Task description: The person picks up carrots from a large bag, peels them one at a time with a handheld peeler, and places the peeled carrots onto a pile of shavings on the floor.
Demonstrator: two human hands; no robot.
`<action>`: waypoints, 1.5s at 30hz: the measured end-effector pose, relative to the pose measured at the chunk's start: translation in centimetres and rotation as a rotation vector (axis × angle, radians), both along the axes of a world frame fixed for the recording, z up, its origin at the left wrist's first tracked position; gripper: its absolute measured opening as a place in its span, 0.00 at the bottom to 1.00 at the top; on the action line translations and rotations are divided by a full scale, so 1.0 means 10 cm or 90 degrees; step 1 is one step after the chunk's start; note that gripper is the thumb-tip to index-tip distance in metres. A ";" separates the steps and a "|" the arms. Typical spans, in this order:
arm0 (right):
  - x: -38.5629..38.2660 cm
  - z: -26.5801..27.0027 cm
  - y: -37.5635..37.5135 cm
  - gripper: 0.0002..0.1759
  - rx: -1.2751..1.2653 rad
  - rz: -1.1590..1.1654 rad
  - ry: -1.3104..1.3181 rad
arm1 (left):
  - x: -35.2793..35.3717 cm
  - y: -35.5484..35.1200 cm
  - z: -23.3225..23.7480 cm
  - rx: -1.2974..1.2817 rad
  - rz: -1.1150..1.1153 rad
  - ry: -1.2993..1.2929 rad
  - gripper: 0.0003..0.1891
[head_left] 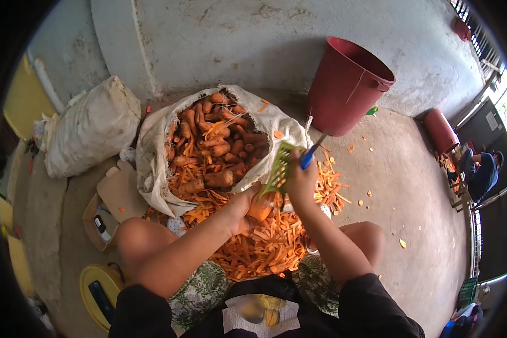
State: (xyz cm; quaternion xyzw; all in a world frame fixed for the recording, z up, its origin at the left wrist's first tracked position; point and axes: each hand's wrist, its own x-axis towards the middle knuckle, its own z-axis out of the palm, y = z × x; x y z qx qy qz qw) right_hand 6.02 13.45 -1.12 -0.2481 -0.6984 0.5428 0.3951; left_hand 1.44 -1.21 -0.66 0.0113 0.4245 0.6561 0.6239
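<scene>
My left hand is wrapped round a thick orange carrot, low over the heap of peelings. Just right of it, my right hand grips a knife by its blue handle, the dark blade pointing up and away. A green slotted plastic piece stands against the right hand's fingers and overlaps the top of the carrot in this view. Beyond both hands, an open white woven sack lies with many unpeeled carrots in its mouth. Orange peelings cover the floor between my legs.
A tall red bin stands by the wall, right of the sack. At left are a full white sack, a cardboard box and a yellow round lid with a dark phone-like object. A person is at far right.
</scene>
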 end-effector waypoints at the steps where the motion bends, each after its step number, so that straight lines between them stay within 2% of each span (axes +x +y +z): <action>1: 0.06 0.20 -0.22 0.12 0.009 0.032 -0.012 | 0.00 0.03 -0.05 0.035 0.031 -0.048 0.19; 2: 0.08 0.23 -0.33 0.13 0.089 0.013 0.001 | 0.01 0.04 -0.09 0.069 0.062 -0.097 0.19; 4: 0.10 0.19 -0.37 0.14 0.160 -0.006 -0.051 | 0.01 -0.01 -0.06 0.043 0.061 -0.064 0.19; 7: 0.04 0.12 -0.25 0.14 0.164 -0.047 -0.085 | -0.01 -0.03 -0.09 0.030 0.020 -0.028 0.18; 9: -0.06 -0.02 0.10 0.15 0.065 -0.133 -0.095 | -0.01 0.01 -0.13 -0.006 -0.064 0.048 0.18; 10: -0.07 -0.07 0.34 0.15 0.082 -0.194 -0.106 | 0.07 -0.05 0.05 0.017 -0.111 0.045 0.19; 11: -0.08 -0.24 0.63 0.15 0.064 -0.231 -0.107 | 0.17 -0.06 0.10 0.016 -0.088 0.042 0.20; 13: -0.07 -0.28 0.91 0.14 -0.110 -0.235 -0.066 | 0.18 -0.06 0.08 0.011 -0.066 0.041 0.20; 16: -0.03 -0.12 0.81 0.14 -0.050 -0.146 -0.063 | -0.02 -0.05 -0.01 0.040 -0.031 0.027 0.19; 17: 0.03 0.19 0.55 0.14 -0.065 -0.112 -0.092 | -0.07 -0.04 0.01 -0.016 -0.028 0.159 0.19; 18: 0.03 0.19 0.54 0.12 0.005 -0.047 -0.138 | -0.11 -0.05 0.03 -0.073 -0.024 0.291 0.20; 20: 0.11 0.26 0.50 0.11 0.058 0.173 -0.307 | -0.21 -0.07 -0.09 -0.051 -0.030 0.344 0.23; 22: 0.21 0.37 0.34 0.12 0.298 0.347 -0.458 | -0.24 -0.08 -0.03 -0.069 -0.029 0.870 0.23; 23: 0.27 0.51 0.21 0.13 0.289 0.347 -0.527 | -0.24 -0.08 0.01 -0.069 -0.029 0.870 0.23; 25: 0.31 0.45 0.14 0.12 0.294 0.370 -0.521 | -0.25 -0.08 0.08 0.050 0.113 0.905 0.21; 28: 0.36 0.34 0.03 0.11 0.344 0.385 -0.504 | -0.29 -0.09 0.06 0.016 0.133 0.929 0.23; 29: 0.36 0.30 0.00 0.10 0.377 0.391 -0.471 | -0.29 -0.10 0.08 0.013 0.134 0.930 0.23; 31: 0.36 0.27 -0.07 0.10 0.351 0.392 -0.483 | -0.28 -0.11 0.14 -0.118 0.061 0.901 0.23; 37: 0.36 0.18 -0.09 0.09 0.335 0.335 -0.520 | -0.25 -0.10 0.11 -0.110 0.081 1.047 0.23; 40: 0.27 -0.21 0.15 0.09 0.357 0.277 -0.473 | -0.17 -0.14 0.30 -0.095 0.025 0.998 0.22; 42: 0.18 -0.59 0.57 0.13 0.097 0.205 -0.632 | 0.02 -0.20 0.45 0.186 -0.013 1.088 0.22; 43: 0.20 -0.66 0.65 0.15 0.134 0.198 -0.671 | 0.11 -0.22 0.51 0.237 -0.044 1.016 0.24; 44: 0.18 -0.74 0.71 0.16 0.173 0.190 -0.710 | 0.07 -0.22 0.52 0.240 -0.049 1.020 0.24; 45: 0.17 -0.90 0.72 0.17 0.145 0.227 -0.651 | 0.04 -0.22 0.51 0.255 -0.024 1.051 0.25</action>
